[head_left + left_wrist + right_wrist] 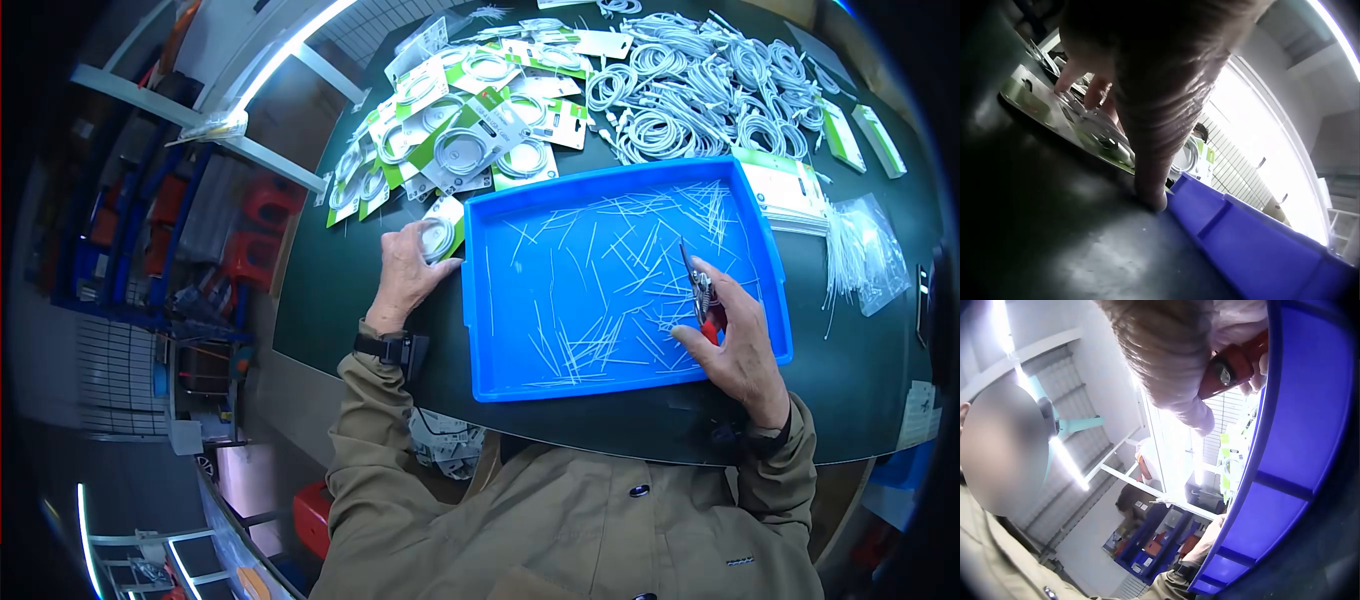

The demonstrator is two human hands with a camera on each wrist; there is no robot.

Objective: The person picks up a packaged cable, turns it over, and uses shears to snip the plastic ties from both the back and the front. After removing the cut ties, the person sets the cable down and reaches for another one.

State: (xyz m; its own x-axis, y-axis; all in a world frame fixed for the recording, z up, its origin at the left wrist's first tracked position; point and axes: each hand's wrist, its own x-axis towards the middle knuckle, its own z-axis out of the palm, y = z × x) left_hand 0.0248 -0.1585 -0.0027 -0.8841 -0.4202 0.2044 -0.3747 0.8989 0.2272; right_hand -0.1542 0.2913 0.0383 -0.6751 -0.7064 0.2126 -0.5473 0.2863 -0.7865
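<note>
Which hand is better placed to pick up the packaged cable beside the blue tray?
Left. The left hand holds the packaged cable just left of the blue tray; the right hand is across the tray, gripping red-handled cutters.

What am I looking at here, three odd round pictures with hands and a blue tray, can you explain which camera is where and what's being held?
There is no machine here: a person works with bare hands and wears three cameras. The big picture comes from the head and looks down on a dark table. The other two come from the wrists, so each shows its own hand from very close and low down. The left hand holds a cable pack beside the blue tray. The right hand grips red-handled cutters over the tray, which holds thin white strips. Further back lie more packs and loose coiled cables.
</note>
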